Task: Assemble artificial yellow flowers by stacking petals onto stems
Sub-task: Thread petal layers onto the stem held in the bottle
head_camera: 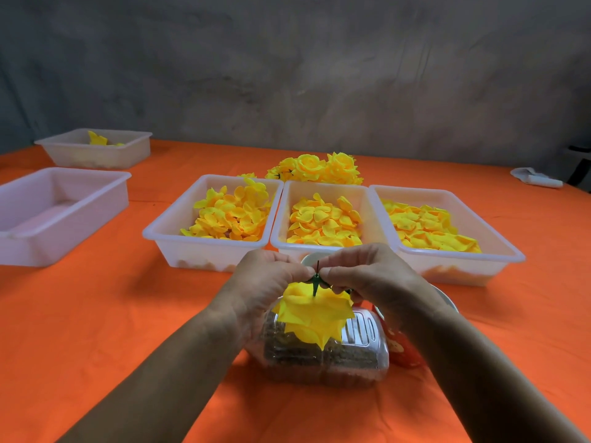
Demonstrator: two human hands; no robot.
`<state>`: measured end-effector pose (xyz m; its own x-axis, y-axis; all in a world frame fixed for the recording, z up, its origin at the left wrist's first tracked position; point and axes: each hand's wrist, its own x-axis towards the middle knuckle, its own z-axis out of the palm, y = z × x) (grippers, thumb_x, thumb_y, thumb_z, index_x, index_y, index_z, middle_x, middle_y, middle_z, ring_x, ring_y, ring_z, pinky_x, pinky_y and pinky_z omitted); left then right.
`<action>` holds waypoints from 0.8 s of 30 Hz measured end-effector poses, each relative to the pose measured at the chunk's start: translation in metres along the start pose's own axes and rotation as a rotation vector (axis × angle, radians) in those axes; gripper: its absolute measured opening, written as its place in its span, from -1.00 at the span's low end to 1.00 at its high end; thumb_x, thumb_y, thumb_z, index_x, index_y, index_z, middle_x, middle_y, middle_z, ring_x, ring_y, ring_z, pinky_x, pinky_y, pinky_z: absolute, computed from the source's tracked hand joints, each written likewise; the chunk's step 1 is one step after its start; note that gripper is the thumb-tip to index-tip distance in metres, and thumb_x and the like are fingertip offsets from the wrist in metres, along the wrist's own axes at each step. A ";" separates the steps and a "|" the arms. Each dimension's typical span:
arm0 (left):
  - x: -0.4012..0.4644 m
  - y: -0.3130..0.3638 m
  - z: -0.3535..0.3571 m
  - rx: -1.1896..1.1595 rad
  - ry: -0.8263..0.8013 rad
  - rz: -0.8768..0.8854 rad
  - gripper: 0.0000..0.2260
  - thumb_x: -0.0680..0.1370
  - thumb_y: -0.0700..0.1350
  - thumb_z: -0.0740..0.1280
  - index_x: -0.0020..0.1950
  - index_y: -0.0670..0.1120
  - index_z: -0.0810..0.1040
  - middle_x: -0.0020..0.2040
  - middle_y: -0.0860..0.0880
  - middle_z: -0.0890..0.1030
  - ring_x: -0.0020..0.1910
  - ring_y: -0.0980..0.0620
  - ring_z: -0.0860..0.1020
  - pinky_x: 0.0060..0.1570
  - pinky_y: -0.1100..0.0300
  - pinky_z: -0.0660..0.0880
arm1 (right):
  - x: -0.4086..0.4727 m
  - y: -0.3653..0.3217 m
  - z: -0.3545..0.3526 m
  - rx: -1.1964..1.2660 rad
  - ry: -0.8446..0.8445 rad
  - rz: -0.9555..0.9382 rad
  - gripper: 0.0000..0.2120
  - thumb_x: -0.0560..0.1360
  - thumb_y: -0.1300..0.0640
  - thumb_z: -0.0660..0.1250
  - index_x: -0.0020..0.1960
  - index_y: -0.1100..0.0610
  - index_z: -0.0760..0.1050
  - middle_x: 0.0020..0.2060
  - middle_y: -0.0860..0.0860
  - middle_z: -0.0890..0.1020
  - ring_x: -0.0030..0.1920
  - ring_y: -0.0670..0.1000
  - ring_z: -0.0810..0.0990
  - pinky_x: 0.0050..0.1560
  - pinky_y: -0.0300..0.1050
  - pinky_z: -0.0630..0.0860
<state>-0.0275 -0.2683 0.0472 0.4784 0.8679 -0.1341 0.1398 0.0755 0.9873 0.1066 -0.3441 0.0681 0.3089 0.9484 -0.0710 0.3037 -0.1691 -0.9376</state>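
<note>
so both hands are up over the middle of the orange cloth-covered table (96,314), working one flower between them. the left hand (265,282) and right hand (367,276) each have their fingertips pinched in on the green plastic calyx (316,280), where a thin dark stem (318,266) pokes straight up between them. the yellow flower (311,318) hangs upside down under the fingers, soft fabric petals with pointy folded tips, kind of matte and foamy looking. right below it sits a clear ribbed plastic container (361,343) with brownish stuff inside, can't tell what it is, and a red printed packet (403,350) just beside it on the right. behind the hands, three translucent white rectangular tubs sit side by side, rims touching: the left tub (166,238) has cupped rounded petals piled up, the middle tub (281,231) has flatter scalloped ones, and the right tub (505,251) has wide thin layers. past those there's a heap of finished roses (319,169), tight spirals in the centers. off to the left an empty-looking pinkish-white tub (64,247), and farther back a smaller tub (96,155) with a yellow bit sticking up in it. rough grey wall (287,75) behind everything.
</note>
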 end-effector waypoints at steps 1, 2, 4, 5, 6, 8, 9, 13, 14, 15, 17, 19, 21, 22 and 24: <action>-0.001 0.000 0.000 0.008 0.012 0.010 -0.90 0.44 -0.21 0.43 -0.28 -0.13 0.59 -0.29 0.03 0.57 -0.23 0.15 0.47 -0.27 0.28 0.29 | 0.000 0.000 0.001 -0.013 -0.001 -0.017 -0.84 0.46 0.28 0.38 -0.20 0.05 0.65 -0.43 -0.03 0.61 -0.47 -0.21 0.46 -0.48 -0.34 0.36; -0.001 0.000 0.001 0.023 0.023 0.016 -0.90 0.43 -0.21 0.44 -0.28 -0.14 0.58 -0.28 0.03 0.57 -0.21 0.18 0.47 -0.27 0.30 0.28 | 0.000 0.000 0.002 -0.027 -0.002 -0.031 -0.80 0.45 0.30 0.37 -0.23 0.04 0.65 -0.44 -0.03 0.60 -0.49 -0.22 0.45 -0.51 -0.38 0.35; -0.002 -0.001 0.001 0.062 0.032 0.024 -0.89 0.43 -0.21 0.44 -0.29 -0.15 0.58 -0.28 0.02 0.56 -0.21 0.17 0.46 -0.27 0.29 0.28 | 0.001 0.002 0.004 -0.064 -0.008 -0.049 -0.75 0.45 0.32 0.36 -0.29 0.03 0.65 -0.47 -0.03 0.57 -0.49 -0.18 0.43 -0.51 -0.40 0.32; -0.002 -0.002 0.001 0.077 0.033 0.026 -0.88 0.43 -0.22 0.45 -0.31 -0.14 0.58 -0.29 0.02 0.55 -0.22 0.15 0.47 -0.27 0.27 0.29 | 0.001 0.003 0.004 -0.082 -0.009 -0.050 -0.74 0.45 0.31 0.37 -0.32 0.03 0.65 -0.47 -0.03 0.56 -0.45 -0.14 0.43 -0.49 -0.38 0.32; -0.002 -0.003 0.002 0.087 0.037 0.028 -0.86 0.42 -0.22 0.45 -0.33 -0.14 0.57 -0.32 0.01 0.54 -0.25 0.13 0.47 -0.27 0.25 0.30 | 0.002 0.005 0.005 -0.100 -0.009 -0.050 -0.74 0.44 0.30 0.38 -0.34 0.02 0.65 -0.47 -0.03 0.56 -0.42 -0.10 0.42 -0.45 -0.32 0.33; 0.000 -0.006 0.002 0.109 0.051 0.033 -0.84 0.41 -0.23 0.45 -0.36 -0.15 0.56 -0.36 0.00 0.51 -0.31 0.13 0.45 -0.32 0.29 0.35 | 0.003 0.009 0.005 -0.123 -0.006 -0.053 -0.74 0.42 0.28 0.41 -0.35 -0.01 0.66 -0.46 -0.02 0.56 -0.39 -0.06 0.41 -0.42 -0.24 0.32; 0.000 -0.008 0.002 0.117 0.056 0.040 -0.85 0.41 -0.23 0.46 -0.35 -0.17 0.56 -0.36 -0.01 0.50 -0.34 0.14 0.44 -0.36 0.36 0.37 | 0.003 0.010 0.005 -0.116 -0.006 -0.060 -0.75 0.41 0.28 0.42 -0.34 -0.02 0.67 -0.48 -0.03 0.55 -0.41 -0.07 0.39 -0.43 -0.24 0.31; 0.002 -0.011 0.002 0.116 0.036 0.047 -0.83 0.42 -0.22 0.46 -0.35 -0.17 0.56 -0.41 0.00 0.49 -0.40 0.18 0.44 -0.44 0.43 0.35 | 0.001 0.016 0.001 -0.054 -0.036 -0.119 -0.82 0.37 0.28 0.46 -0.29 0.01 0.69 -0.50 -0.05 0.52 -0.49 -0.16 0.34 -0.49 -0.36 0.28; 0.002 -0.011 0.001 0.120 0.029 0.043 -0.82 0.42 -0.21 0.46 -0.37 -0.15 0.56 -0.42 0.02 0.49 -0.41 0.19 0.45 -0.43 0.42 0.35 | 0.001 0.017 0.002 -0.049 -0.042 -0.133 -0.84 0.37 0.26 0.47 -0.29 0.01 0.69 -0.50 -0.04 0.54 -0.48 -0.17 0.35 -0.47 -0.37 0.29; 0.002 -0.011 0.001 0.124 0.026 0.039 -0.81 0.42 -0.20 0.46 -0.38 -0.14 0.56 -0.41 0.02 0.51 -0.40 0.20 0.46 -0.42 0.41 0.35 | 0.001 0.018 0.002 -0.038 -0.040 -0.148 -0.85 0.36 0.24 0.49 -0.29 0.01 0.69 -0.48 -0.01 0.57 -0.46 -0.17 0.38 -0.44 -0.36 0.31; 0.003 -0.011 0.001 0.115 0.028 0.020 -0.84 0.42 -0.19 0.47 -0.34 -0.14 0.58 -0.35 0.01 0.54 -0.32 0.18 0.47 -0.36 0.39 0.36 | 0.003 0.021 0.003 -0.021 -0.020 -0.177 -0.85 0.35 0.23 0.51 -0.31 0.00 0.68 -0.36 0.15 0.66 -0.36 -0.09 0.47 -0.30 -0.24 0.38; 0.004 -0.010 0.001 0.108 0.027 -0.013 -0.91 0.42 -0.20 0.47 -0.25 -0.19 0.62 -0.25 -0.03 0.59 -0.24 0.15 0.49 -0.29 0.31 0.34 | 0.004 0.021 0.003 -0.060 -0.007 -0.204 -0.84 0.34 0.21 0.52 -0.31 -0.04 0.69 -0.27 0.18 0.68 -0.27 0.02 0.52 -0.21 -0.02 0.47; 0.007 -0.009 0.002 0.103 0.024 -0.038 -0.90 0.41 -0.22 0.47 -0.16 -0.25 0.64 -0.14 -0.11 0.62 -0.16 0.07 0.50 -0.22 0.27 0.35 | 0.006 0.022 0.002 -0.125 -0.010 -0.223 -0.82 0.33 0.18 0.53 -0.30 -0.11 0.68 -0.29 0.09 0.70 -0.23 0.03 0.58 -0.14 0.08 0.56; 0.008 -0.008 0.002 0.101 0.022 -0.046 -0.88 0.41 -0.23 0.47 -0.13 -0.27 0.65 -0.10 -0.14 0.62 -0.13 0.04 0.50 -0.20 0.27 0.36 | 0.006 0.022 0.002 -0.140 -0.011 -0.223 -0.81 0.33 0.17 0.53 -0.31 -0.13 0.68 -0.30 0.07 0.70 -0.23 0.02 0.59 -0.13 0.09 0.57; 0.009 -0.008 0.002 0.103 0.009 -0.051 -0.87 0.41 -0.27 0.45 -0.10 -0.32 0.64 -0.07 -0.16 0.60 -0.15 0.03 0.49 -0.21 0.28 0.35 | 0.008 0.021 0.001 -0.148 -0.015 -0.216 -0.82 0.32 0.18 0.54 -0.31 -0.10 0.68 -0.31 0.10 0.69 -0.28 -0.03 0.56 -0.21 0.02 0.52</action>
<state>-0.0226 -0.2625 0.0385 0.4608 0.8684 -0.1832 0.2529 0.0694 0.9650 0.1146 -0.3403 0.0471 0.2101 0.9704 0.1192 0.4899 0.0010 -0.8718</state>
